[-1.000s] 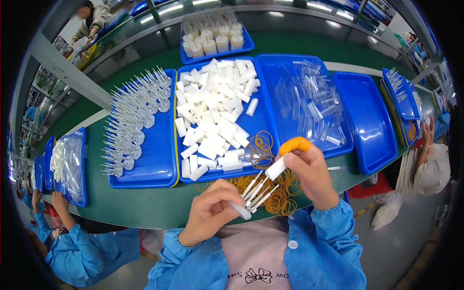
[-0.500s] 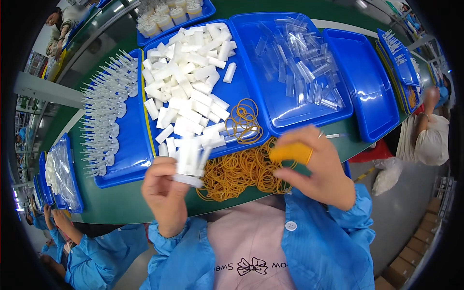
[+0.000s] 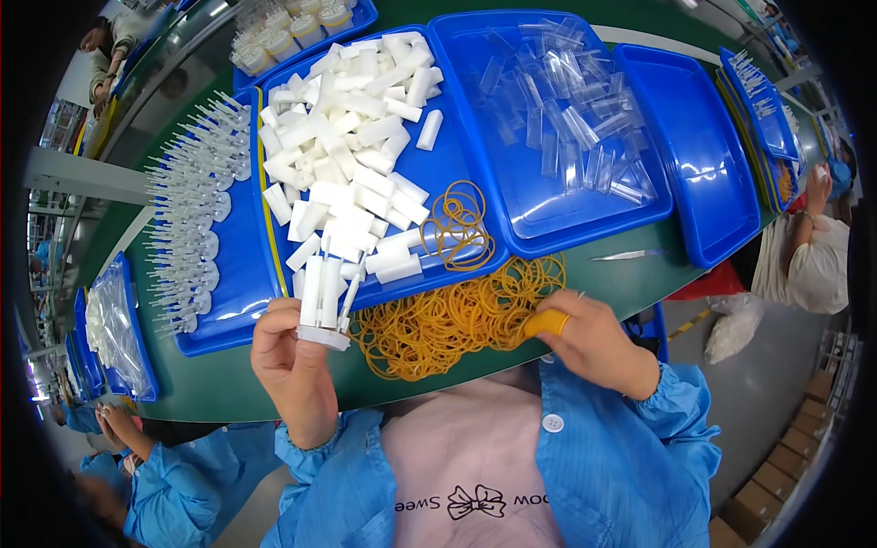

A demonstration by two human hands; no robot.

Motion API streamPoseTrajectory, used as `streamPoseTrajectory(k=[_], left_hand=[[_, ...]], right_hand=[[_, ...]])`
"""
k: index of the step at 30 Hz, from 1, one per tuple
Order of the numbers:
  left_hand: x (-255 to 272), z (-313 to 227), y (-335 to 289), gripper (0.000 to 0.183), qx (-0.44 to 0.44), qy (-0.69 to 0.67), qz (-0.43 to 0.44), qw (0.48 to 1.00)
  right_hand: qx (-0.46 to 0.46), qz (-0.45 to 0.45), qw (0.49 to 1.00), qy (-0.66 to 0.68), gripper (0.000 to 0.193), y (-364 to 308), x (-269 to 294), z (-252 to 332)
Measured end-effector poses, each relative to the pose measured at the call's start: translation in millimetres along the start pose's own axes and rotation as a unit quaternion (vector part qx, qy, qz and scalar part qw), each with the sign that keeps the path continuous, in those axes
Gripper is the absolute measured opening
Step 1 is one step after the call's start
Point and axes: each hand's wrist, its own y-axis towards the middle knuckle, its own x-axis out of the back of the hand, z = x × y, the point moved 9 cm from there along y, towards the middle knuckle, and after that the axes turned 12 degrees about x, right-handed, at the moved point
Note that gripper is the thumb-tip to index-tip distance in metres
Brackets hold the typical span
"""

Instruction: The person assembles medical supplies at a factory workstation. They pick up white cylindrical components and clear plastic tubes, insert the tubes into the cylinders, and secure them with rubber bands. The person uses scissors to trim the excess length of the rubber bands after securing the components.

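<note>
Two bare hands sit over the near edge of the green counter (image 3: 215, 384), with a heap of amber, looped rubber bands (image 3: 448, 320) between them. The left hand (image 3: 300, 370) grasps a round, whitish plastic base (image 3: 322, 337) between thumb and fingers, its slim prongs pointing roughly to 12 o'clock; at least two white cylinders (image 3: 312, 290) stand among them, and a thin rod leans toward 1. The right hand (image 3: 598, 347) has curled fingers, one in an orange rubber finger cot (image 3: 546, 322) whose tip meets the heap's right edge; I cannot tell whether it pinches a band. The heap stretches from about 8 to 2 o'clock, lying at 9 to 10 from the right hand, the nearer one, and between 2 and 3 from the left. Beyond, at 12 from the left hand, a blue plastic tray (image 3: 457, 155) bears loose white cylinders (image 3: 352, 119) and a few more bands (image 3: 459, 217); at 11, another holds rows of translucent pronged parts (image 3: 187, 219). From the right hand, clear plastic tubes (image 3: 578, 125) lie at 12, and a slim metallic tool (image 3: 630, 255) near 1.
</note>
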Motion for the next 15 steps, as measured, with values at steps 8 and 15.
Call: streamPoseTrajectory(k=[8, 15], left_hand=[[14.6, 1.9, 3.5, 0.025, -0.005, -0.022, -0.005, 1.000], [28.0, 3.8, 4.6, 0.030, -0.003, -0.058, -0.047, 0.997]], right_hand=[[-0.063, -0.135, 0.983, -0.105, 0.015, 0.7, 50.0, -24.9], [-0.103, -0.052, 0.982, -0.149, 0.025, 9.8, 63.9, -14.8]])
